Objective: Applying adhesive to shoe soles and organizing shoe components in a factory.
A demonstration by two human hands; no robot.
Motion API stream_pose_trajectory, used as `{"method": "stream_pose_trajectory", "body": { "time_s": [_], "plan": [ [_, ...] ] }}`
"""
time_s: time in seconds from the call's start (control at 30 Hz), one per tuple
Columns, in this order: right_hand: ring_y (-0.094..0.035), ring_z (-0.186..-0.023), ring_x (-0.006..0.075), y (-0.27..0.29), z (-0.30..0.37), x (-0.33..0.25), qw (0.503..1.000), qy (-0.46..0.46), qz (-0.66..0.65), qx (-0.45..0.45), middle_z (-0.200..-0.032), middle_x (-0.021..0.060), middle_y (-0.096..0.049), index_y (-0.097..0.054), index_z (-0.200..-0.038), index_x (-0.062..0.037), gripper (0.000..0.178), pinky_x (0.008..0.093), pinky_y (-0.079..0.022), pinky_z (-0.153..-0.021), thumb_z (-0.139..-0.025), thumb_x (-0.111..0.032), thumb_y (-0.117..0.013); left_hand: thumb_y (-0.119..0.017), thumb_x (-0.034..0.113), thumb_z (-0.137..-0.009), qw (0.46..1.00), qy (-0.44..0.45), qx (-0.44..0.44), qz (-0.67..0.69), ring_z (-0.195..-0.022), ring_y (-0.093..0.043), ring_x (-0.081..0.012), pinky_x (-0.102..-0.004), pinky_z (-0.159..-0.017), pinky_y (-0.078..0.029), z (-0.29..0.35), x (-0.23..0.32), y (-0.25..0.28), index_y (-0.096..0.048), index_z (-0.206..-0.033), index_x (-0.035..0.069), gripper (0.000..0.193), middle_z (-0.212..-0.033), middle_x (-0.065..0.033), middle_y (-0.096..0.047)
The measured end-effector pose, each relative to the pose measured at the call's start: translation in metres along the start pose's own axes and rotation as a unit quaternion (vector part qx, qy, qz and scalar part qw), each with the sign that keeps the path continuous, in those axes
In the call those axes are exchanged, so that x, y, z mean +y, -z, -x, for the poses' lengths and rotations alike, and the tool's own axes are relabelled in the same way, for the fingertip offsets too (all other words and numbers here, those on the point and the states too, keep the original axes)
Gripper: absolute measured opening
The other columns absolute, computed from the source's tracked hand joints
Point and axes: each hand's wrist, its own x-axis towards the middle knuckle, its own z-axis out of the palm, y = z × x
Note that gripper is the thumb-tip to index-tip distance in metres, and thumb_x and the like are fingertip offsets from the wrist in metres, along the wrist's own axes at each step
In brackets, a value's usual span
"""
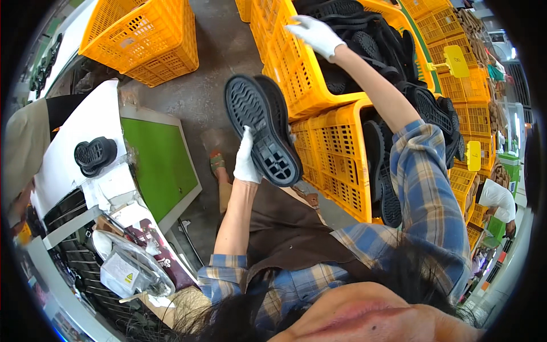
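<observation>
My left hand [246,161], in a white glove, grips a pair of black shoe soles [262,128], tread side facing up, held over the floor beside the crates. My right hand [315,33], also gloved in white, reaches far out over the upper yellow crate [285,68], resting at its rim next to the heap of black soles [370,40] inside. Whether it holds anything I cannot tell. A second yellow crate [336,165] below it holds more black soles [384,176].
A workbench with a green mat [159,165] and white surface stands at left, with two black soles [94,154] on it. An upturned yellow crate [142,40] sits at top left. Stacked yellow crates [467,108] fill the right; another person [498,199] works there.
</observation>
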Motion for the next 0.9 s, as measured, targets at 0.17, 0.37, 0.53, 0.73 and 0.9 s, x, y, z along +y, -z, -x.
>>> {"method": "stream_pose_trajectory", "body": {
  "time_s": [0.17, 0.37, 0.53, 0.73, 0.9],
  "plan": [
    [-0.059, -0.109, 0.0213, 0.041, -0.093, 0.113, 0.966, -0.148, 0.024, 0.208, -0.119, 0.0177, -0.061, -0.043, -0.137, 0.0025, 0.062, 0.0302, -0.047, -0.093, -0.089, -0.032, -0.060, -0.057, 0.039, -0.094, 0.993, 0.037, -0.042, 0.101, -0.111, -0.059, -0.0412, -0.0514, -0.098, -0.048, 0.018, 0.025, 0.036, -0.040, -0.138, -0.001, 0.062, -0.126, -0.0227, -0.056],
    [-0.047, -0.127, 0.0339, 0.048, -0.133, 0.155, 0.923, -0.199, 0.109, 0.312, -0.140, 0.0227, -0.045, -0.034, -0.141, 0.0022, 0.079, 0.0392, -0.042, -0.101, -0.083, -0.039, -0.068, -0.030, 0.090, -0.072, 0.992, -0.018, 0.004, 0.126, -0.102, -0.062, -0.0445, -0.0569, -0.083, -0.055, 0.013, 0.059, 0.064, -0.035, -0.143, 0.006, 0.110, -0.126, -0.0256, -0.054],
    [-0.044, -0.129, 0.0339, 0.021, -0.161, 0.141, 0.936, -0.202, -0.011, 0.287, -0.141, 0.0208, -0.044, -0.036, -0.141, -0.0022, 0.073, 0.0405, -0.040, -0.104, -0.084, -0.036, -0.068, -0.027, 0.089, -0.074, 0.987, -0.077, 0.067, 0.123, -0.099, -0.062, -0.0463, -0.0568, -0.080, -0.056, 0.001, 0.073, 0.103, -0.036, -0.143, 0.005, 0.109, -0.127, -0.0262, -0.053],
    [-0.041, -0.130, 0.0338, 0.031, -0.171, 0.149, 0.911, -0.251, -0.198, 0.259, -0.142, 0.0186, -0.042, -0.037, -0.141, -0.0075, 0.068, 0.0421, -0.037, -0.107, -0.085, -0.031, -0.067, -0.040, 0.074, -0.086, 0.980, -0.102, 0.033, 0.169, -0.117, -0.055, -0.0303, -0.0476, -0.096, -0.051, -0.006, 0.078, 0.108, -0.035, -0.144, 0.009, 0.087, -0.138, -0.0138, -0.048],
    [-0.038, -0.132, 0.0337, 0.041, -0.157, 0.145, 0.869, -0.278, -0.329, 0.245, -0.144, 0.0168, -0.040, -0.039, -0.141, -0.0119, 0.063, 0.0435, -0.035, -0.110, -0.086, -0.028, -0.066, -0.039, 0.072, -0.087, 0.975, -0.140, 0.093, 0.144, -0.107, -0.062, -0.0378, -0.0541, -0.090, -0.054, -0.003, 0.079, 0.099, -0.040, -0.140, 0.006, 0.086, -0.128, -0.0201, -0.056]
  ]
}}
